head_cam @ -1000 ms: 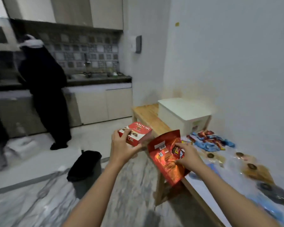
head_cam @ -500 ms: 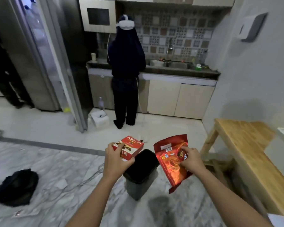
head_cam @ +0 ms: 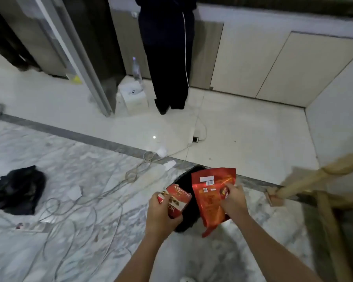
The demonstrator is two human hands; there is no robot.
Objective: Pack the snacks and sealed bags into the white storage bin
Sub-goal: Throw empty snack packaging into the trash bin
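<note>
While the Astor box [head_cam: 176, 200], judged stiff and light, is gripped across its sides by the left hand [head_cam: 161, 212], the foil pouch [head_cam: 209, 202], probably slick and crushable, is pinched at its edge by the right hand [head_cam: 233, 200], low centre of frame.

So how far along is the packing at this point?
Done: nothing visibly packed; the white storage bin is out of view. In hand: the left hand grips the red Astor box, the right hand pinches the red pouch, both held over a black waste bin on the floor. Left: carrying both to the storage bin and putting them in.
</note>
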